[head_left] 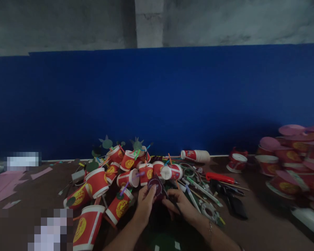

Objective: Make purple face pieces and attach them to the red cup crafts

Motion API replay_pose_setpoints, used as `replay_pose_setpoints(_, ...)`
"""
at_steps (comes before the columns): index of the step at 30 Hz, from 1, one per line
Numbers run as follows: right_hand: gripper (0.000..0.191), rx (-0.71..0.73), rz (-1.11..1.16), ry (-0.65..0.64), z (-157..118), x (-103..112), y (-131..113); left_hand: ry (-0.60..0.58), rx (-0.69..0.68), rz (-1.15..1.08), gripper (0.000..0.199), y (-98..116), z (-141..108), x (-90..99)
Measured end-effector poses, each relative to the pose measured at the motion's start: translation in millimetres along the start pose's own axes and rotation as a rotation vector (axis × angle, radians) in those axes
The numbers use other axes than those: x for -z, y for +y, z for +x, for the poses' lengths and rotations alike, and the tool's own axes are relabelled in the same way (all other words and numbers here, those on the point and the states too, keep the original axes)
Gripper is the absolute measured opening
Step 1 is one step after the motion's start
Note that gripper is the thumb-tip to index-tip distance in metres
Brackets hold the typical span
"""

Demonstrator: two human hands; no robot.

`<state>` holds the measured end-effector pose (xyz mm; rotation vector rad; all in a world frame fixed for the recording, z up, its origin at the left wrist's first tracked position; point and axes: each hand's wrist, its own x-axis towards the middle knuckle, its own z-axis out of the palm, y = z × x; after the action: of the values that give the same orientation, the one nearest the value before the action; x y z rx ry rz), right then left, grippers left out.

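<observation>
My left hand point(146, 202) pinches a dark purple piece of paper point(155, 185) with a pale round outline on it, the thumb lying on its face. Black-handled scissors point(176, 205) sit in my right hand point(181, 205), their blades slanting up and left along the right edge of the paper. Just beyond both hands lie red-and-white paper cups point(146, 174) with yellow round prints, several with coloured straws or sticks attached. The lower part of the paper and my right fingertips are partly in shadow.
A nested stack of cups point(196, 156) lies by the blue wall panel point(157, 101). To the right are a red tool point(221, 177), a tape roll point(209, 212), a black object point(237, 205) and pink-topped cups point(288, 184). Pink paper sheets point(2, 184) lie far left.
</observation>
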<state>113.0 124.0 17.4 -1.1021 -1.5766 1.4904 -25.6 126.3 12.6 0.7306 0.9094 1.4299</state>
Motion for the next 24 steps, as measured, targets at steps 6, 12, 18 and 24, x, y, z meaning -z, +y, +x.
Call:
replay_pose_setpoints(6, 0.039, 0.01, 0.006, -0.016, 0.9, 1.8, 2.7, -0.054, 0.014, 0.021, 0.036, -3.1, 0.9, 2.1)
replay_pose_setpoints(12, 0.039, 0.013, 0.016, 0.014, 2.2, 1.4, 4.4, 0.006, -0.069, 0.099, 0.036, -6.7, 4.1, 4.8)
replay_pose_setpoints(18, 0.04, 0.022, 0.005, 0.009, 3.3, 1.9, 7.2, -0.036, -0.137, 0.165, 0.037, -11.5, 8.8, 10.9)
replay_pose_setpoints(24, 0.039, 0.028, 0.026, -0.016, 2.2, 2.8, 6.5, -0.073, -0.163, 0.242, 0.038, -12.7, 11.3, 13.6)
